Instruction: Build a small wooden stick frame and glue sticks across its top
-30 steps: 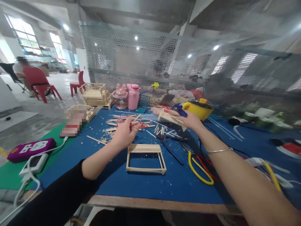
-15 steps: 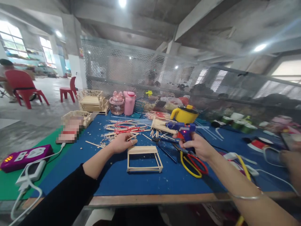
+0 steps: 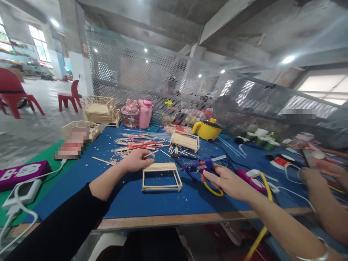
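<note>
My left hand (image 3: 136, 160) is closed on a thin wooden stick (image 3: 150, 153), held just above the far left corner of a small frame of wooden sticks (image 3: 161, 176) on the blue tabletop (image 3: 152, 203). My right hand (image 3: 225, 180) grips a blue hot glue gun (image 3: 199, 165) to the right of the frame, its nozzle pointing left toward the frame's far right corner. A loose pile of wooden sticks (image 3: 138, 142) lies beyond my left hand.
Another stick frame (image 3: 185, 140), a yellow pot (image 3: 207, 129), pink bottles (image 3: 137, 113) and stick crates (image 3: 100, 108) stand further back. Yellow-handled scissors (image 3: 212, 189) lie under my right hand. A purple power strip (image 3: 21, 173) sits left. Another person's hands (image 3: 320, 174) work at the right edge.
My right hand reached to the back, picked up the glue gun and brought it near to the frame. My left hand stayed by the frame's corner with the stick.
</note>
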`<state>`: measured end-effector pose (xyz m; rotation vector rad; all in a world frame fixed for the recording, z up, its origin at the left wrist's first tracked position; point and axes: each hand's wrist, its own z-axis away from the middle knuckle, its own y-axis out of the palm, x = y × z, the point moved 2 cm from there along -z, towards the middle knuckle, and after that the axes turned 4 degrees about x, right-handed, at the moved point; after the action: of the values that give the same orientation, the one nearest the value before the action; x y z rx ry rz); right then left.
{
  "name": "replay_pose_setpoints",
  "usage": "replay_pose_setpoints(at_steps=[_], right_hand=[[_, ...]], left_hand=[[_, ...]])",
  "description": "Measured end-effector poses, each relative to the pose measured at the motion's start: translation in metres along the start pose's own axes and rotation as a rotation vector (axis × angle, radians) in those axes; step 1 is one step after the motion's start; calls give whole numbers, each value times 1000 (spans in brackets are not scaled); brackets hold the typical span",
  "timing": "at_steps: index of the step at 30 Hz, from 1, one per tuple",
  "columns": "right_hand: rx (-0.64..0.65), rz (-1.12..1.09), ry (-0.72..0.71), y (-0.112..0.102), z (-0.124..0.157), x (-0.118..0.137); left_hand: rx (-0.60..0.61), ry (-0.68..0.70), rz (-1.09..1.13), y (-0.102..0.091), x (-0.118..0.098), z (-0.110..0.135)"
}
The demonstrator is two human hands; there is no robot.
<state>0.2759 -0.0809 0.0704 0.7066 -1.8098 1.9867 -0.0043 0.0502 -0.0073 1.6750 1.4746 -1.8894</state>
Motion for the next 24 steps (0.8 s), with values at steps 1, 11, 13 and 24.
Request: replay_pose_setpoints(at_steps=[1,11,13,24], right_hand=[[-4,-8,-8,0,-1,0],[27,30,-1,2,-4,6],[44,39,15,2,-3,8],[-1,38,-14,2,-4,7]], left_hand=[[2,0,-4,0,0,0],[10,-6,-43,-1,2,0],[7,-5,-56,-2,1,0],[8,12,-69,-2,4,-1]])
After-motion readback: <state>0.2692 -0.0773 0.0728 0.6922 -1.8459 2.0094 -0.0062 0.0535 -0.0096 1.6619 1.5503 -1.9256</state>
